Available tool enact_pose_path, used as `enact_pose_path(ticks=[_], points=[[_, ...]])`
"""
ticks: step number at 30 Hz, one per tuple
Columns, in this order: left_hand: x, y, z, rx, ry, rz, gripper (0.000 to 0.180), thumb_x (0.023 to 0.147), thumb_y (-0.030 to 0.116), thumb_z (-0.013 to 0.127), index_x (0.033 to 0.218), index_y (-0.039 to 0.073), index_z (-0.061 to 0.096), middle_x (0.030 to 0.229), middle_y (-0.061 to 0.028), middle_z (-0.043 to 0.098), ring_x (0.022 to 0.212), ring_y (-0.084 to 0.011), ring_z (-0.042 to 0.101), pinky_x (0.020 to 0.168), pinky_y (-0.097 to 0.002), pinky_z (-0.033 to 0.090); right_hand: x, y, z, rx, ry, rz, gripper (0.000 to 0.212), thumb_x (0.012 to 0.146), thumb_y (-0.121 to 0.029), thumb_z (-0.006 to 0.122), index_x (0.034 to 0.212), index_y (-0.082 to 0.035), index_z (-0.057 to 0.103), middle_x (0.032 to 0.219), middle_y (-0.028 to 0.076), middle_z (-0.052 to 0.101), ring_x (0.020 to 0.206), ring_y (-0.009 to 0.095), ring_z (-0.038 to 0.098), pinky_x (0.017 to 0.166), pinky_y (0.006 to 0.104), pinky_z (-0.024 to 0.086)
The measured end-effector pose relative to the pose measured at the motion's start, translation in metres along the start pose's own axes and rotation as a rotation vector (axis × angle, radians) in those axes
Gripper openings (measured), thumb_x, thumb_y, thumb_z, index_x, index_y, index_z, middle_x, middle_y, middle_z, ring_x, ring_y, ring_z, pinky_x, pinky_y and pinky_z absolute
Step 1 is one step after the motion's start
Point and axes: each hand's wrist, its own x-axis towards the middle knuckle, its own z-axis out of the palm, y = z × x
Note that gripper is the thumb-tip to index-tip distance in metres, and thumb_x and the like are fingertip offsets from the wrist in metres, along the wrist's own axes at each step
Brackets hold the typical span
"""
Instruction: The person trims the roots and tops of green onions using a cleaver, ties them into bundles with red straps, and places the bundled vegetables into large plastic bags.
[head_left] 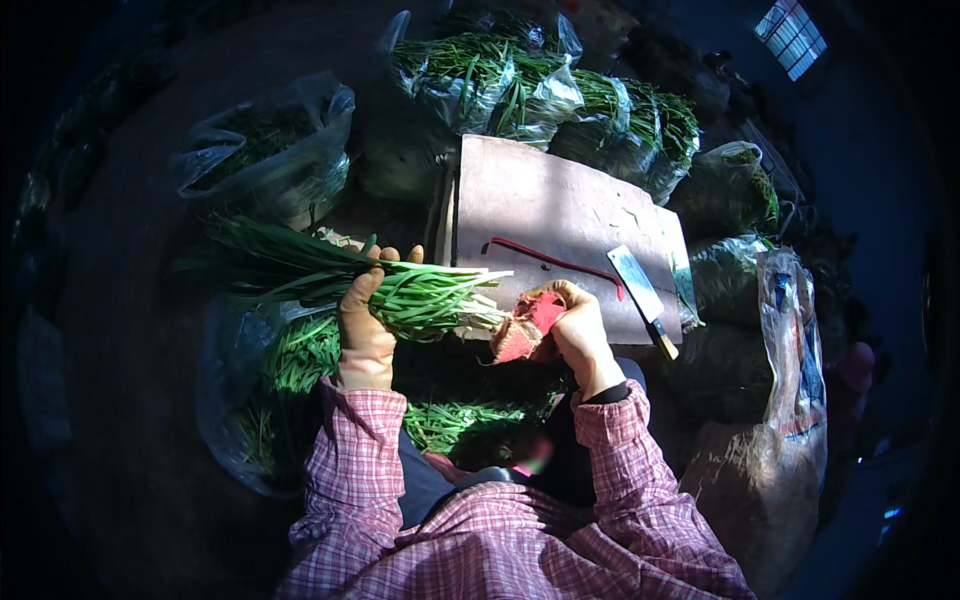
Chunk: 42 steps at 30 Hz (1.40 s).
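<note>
So the left hand (366, 335) is closed round a fat bunch of chive-like greens (425, 300), leaves trailing off to its left, pale stem ends poking right. The right hand (585, 330) pinches a red cloth pad (540, 318) with tan trim, right up at those ends; can't tell from here if it's pressing on them. Looks to me like the stem-end step, cleaning or tidying. Next move calls for a firm left grip so nothing slips, plus a light touch from the right so the stems don't bruise, imo.

Just beyond the right hand there's a board (540, 200) carrying a thin red bar (552, 262) with a hooked end, and a cleaver (638, 285), handle toward the person. Below the left hand, a bag of loose greens (305, 355); farther ahead, a clear bag (300, 195) and a row of stuffed bags (610, 95) past the board.
</note>
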Motion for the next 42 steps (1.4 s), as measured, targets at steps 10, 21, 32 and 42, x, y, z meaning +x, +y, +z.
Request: enact_pose_path(ticks=[10, 21, 32, 42], points=[[-0.014, 0.022, 0.008, -0.039, -0.069, -0.173, 0.036, 0.082, 0.004, 0.076, 0.117, 0.007, 0.067, 0.110, -0.0096, 0.069, 0.115, -0.0287, 0.064, 0.109, -0.0605, 0.045, 0.017, -0.049, 0.056, 0.213, -0.543, 0.062, 0.029, 0.083, 0.005, 0.073, 0.111, -0.001, 0.068, 0.099, 0.003, 0.071, 0.073, 0.010, 0.066, 0.062, 0.0278, 0.056], [0.006, 0.041, -0.006, -0.093, 0.128, 0.124, 0.027, 0.094, 0.010, 0.065, 0.120, 0.006, 0.063, 0.121, -0.0057, 0.063, 0.126, -0.0218, 0.056, 0.116, -0.0543, 0.040, -0.016, -0.026, 0.034, 0.491, -0.006, -0.094, 0.036, 0.089, -0.015, 0.075, 0.122, -0.003, 0.064, 0.104, 0.006, 0.070, 0.085, 0.016, 0.068, 0.076, 0.0309, 0.057], [0.003, 0.050, -0.005, -0.161, 0.306, 0.162, 0.040, 0.096, 0.012, 0.065, 0.135, 0.011, 0.056, 0.129, -0.0066, 0.061, 0.127, -0.0338, 0.055, 0.107, -0.0573, 0.046, 0.002, 0.008, 0.039, 0.738, -0.017, 0.052, 0.036, 0.101, -0.031, 0.054, 0.116, 0.000, 0.064, 0.102, 0.014, 0.070, 0.074, 0.021, 0.068, 0.052, 0.0285, 0.052], [-0.001, 0.030, 0.000, 0.066, 0.349, 0.163, 0.047, 0.098, 0.015, 0.063, 0.143, 0.011, 0.049, 0.132, -0.0040, 0.059, 0.128, -0.0275, 0.057, 0.107, -0.0525, 0.047, 0.014, -0.020, 0.123, 0.251, 0.156, -0.023, 0.026, 0.095, -0.011, 0.066, 0.119, 0.001, 0.067, 0.100, 0.008, 0.072, 0.085, 0.013, 0.066, 0.074, 0.0287, 0.055]])
